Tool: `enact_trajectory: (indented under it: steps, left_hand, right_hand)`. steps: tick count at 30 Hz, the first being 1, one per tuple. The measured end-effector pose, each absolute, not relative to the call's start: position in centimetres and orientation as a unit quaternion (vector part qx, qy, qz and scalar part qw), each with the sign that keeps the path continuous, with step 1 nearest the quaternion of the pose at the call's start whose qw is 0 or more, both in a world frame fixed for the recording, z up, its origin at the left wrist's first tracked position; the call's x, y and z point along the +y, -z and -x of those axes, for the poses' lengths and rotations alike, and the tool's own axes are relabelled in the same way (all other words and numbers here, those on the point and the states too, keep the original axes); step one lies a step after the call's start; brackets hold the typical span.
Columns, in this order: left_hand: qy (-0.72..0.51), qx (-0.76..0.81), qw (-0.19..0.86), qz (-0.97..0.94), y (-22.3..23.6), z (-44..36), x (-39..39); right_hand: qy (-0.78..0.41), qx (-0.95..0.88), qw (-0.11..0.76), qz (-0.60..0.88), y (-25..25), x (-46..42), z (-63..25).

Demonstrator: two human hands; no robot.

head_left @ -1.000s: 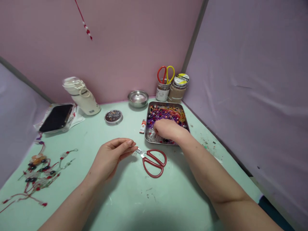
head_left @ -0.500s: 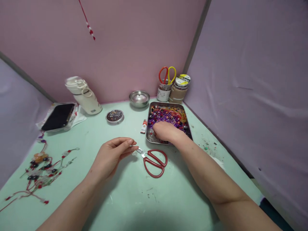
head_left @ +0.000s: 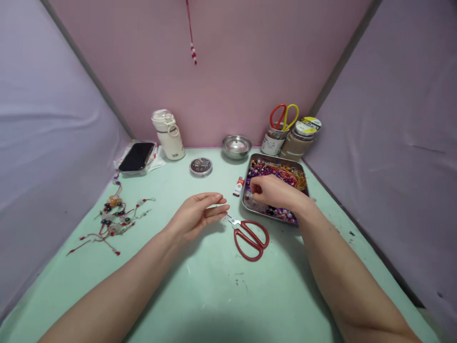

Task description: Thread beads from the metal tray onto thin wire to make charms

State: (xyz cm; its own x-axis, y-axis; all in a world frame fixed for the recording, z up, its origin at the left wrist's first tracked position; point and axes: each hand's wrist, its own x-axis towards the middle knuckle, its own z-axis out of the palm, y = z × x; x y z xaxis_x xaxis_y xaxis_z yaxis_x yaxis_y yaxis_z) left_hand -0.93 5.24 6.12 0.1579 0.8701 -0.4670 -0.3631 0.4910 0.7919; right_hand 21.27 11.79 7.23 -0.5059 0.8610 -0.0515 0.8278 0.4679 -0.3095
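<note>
- In the head view, the person's left hand (head_left: 200, 214) is raised near the middle of the table (head_left: 171, 295); its lower fingers are spread a little from the upper ones, and one cannot tell whether anything thin is pinched there.
- The right hand (head_left: 269, 189) is over the left part of the metal tray (head_left: 264, 216), with thumb and fingers curled into a loop; whether they close on a bead cannot be told.
- The tray is at the right, filled with loose beads (head_left: 263, 167) in purple, red, dark and clear colours (yellow and orange threads (head_left: 299, 180) are bunched at its right side).
- Red-handled scissors (head_left: 262, 246) lie on the table between the two hands, their tips just beside the left fingertips; contact there cannot be made out.
- A small red and white lighter (head_left: 238, 186) lies just left of the tray.
- Behind stand a shiny metal bowl (head_left: 236, 148), a labelled jar (head_left: 272, 145) with a red handle and a yellow one sticking out, and a brown jar (head_left: 293, 147) topped by a round spool (head_left: 309, 125).
- Farther left are a round flat case (head_left: 201, 166), a cream bottle (head_left: 170, 140), a dark phone (head_left: 137, 157) and some beaded cords (head_left: 114, 202).
- Another beaded cord (head_left: 193, 51) hangs before the pink wall (head_left: 143, 62).
</note>
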Motion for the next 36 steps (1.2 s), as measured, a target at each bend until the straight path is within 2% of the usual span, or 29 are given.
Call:
enact_trajectory:
  steps: [4,14,22,29,36]
  left_hand:
    - [-0.443,0.459,0.738,-0.218,-6.4,1.2,5.3]
    - [-0.480,0.431,0.746,-0.164,-7.4,2.2,5.6]
    - [-0.488,0.431,0.748,-0.132,-7.7,2.2,5.7]
    - [-0.495,0.437,0.687,-0.303,-7.8,1.9,4.8]
    - [-0.420,0.487,0.658,-0.393,-8.6,1.1,3.7]
  right_hand:
    - [-0.219,-0.847,0.137,0.465,-7.4,11.2,-20.3]
    - [-0.404,-0.764,0.274,0.422,-7.1,10.6,-18.4]
    - [-0.482,-0.676,0.363,0.422,-7.3,10.2,-17.5]
    - [-0.546,-0.596,0.449,0.380,-6.9,10.5,-17.3]
    - [-0.595,-0.575,0.436,0.353,-6.9,9.9,-16.6]
